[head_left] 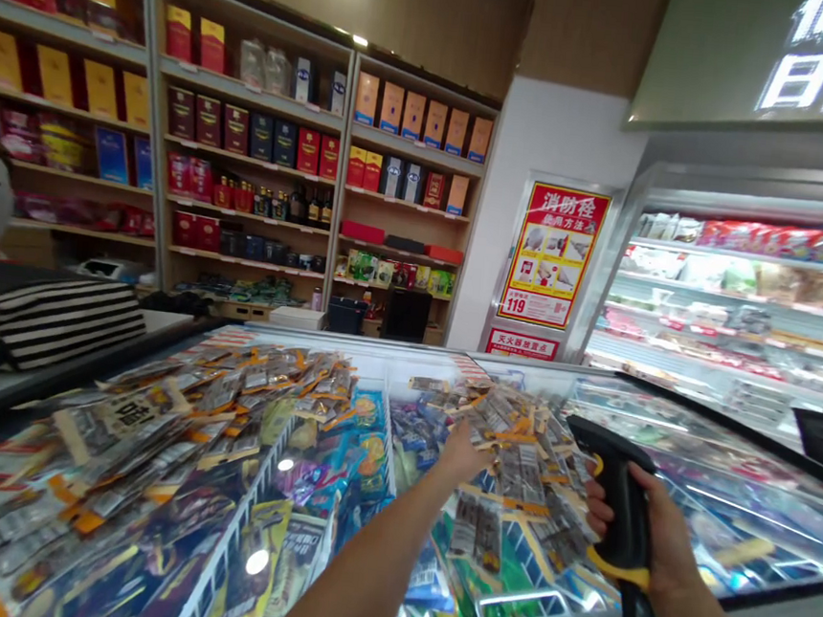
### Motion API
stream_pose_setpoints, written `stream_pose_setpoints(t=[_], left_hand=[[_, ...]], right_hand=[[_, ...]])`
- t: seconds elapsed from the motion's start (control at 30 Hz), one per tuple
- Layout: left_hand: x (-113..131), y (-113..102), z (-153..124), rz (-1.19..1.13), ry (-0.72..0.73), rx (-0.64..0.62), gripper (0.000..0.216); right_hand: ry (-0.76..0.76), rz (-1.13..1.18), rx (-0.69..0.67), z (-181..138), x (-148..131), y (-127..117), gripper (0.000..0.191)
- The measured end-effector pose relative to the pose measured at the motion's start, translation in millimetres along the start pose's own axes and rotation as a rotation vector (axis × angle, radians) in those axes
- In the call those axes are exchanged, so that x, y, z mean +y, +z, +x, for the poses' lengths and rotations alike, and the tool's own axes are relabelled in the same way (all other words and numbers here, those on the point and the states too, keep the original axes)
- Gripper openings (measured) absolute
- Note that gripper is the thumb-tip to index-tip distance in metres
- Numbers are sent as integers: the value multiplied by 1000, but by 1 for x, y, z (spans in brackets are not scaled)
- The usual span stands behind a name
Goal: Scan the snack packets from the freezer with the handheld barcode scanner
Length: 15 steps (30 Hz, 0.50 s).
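Observation:
My right hand [658, 527] is wrapped round the grip of a black and yellow barcode scanner [624, 519]. The scanner's head points left over the freezer, and its cable hangs below. Further in, my left hand [465, 455] reaches over a heap of flat snack packets [508, 432] with orange ends, lying on the freezer's glass top. Its fingers look stretched out and apart at the packets; whether a fingertip touches one is too small to tell. Several more such packets [223, 398] spread over the glass on the left.
Frozen bags lie in white wire baskets [218, 541] under the glass of the chest freezer. A striped black-and-white item [57, 316] rests at the left edge. Behind stand shelves of boxed bottles [254, 132], a red fire-hydrant notice [555, 254] and a lit chilled cabinet [736, 298].

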<state>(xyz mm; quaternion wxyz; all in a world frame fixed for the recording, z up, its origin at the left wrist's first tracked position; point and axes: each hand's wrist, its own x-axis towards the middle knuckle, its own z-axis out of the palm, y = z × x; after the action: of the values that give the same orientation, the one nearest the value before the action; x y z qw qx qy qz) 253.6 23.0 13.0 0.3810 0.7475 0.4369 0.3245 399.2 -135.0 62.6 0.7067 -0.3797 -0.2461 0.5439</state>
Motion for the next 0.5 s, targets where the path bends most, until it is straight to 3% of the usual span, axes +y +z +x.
stream_pose_setpoints(t=[0.1, 0.23, 0.33, 0.4, 0.5], left_hand=[[-13, -31, -1, 187, 1, 68, 52], [-48, -105, -13, 435, -62, 272, 42], [-80, -153, -31, 572, -97, 333, 41], [-96, -171, -46, 643, -103, 327, 47], [-109, -179, -68, 704, -98, 297, 43]], right_hand=[[37, 21, -55, 3, 8, 8, 21], [80, 36, -131, 10, 26, 25, 24], [109, 23, -182, 14, 39, 42, 24], [124, 9, -198, 14, 46, 55, 24], [130, -13, -220, 13, 56, 72, 24]])
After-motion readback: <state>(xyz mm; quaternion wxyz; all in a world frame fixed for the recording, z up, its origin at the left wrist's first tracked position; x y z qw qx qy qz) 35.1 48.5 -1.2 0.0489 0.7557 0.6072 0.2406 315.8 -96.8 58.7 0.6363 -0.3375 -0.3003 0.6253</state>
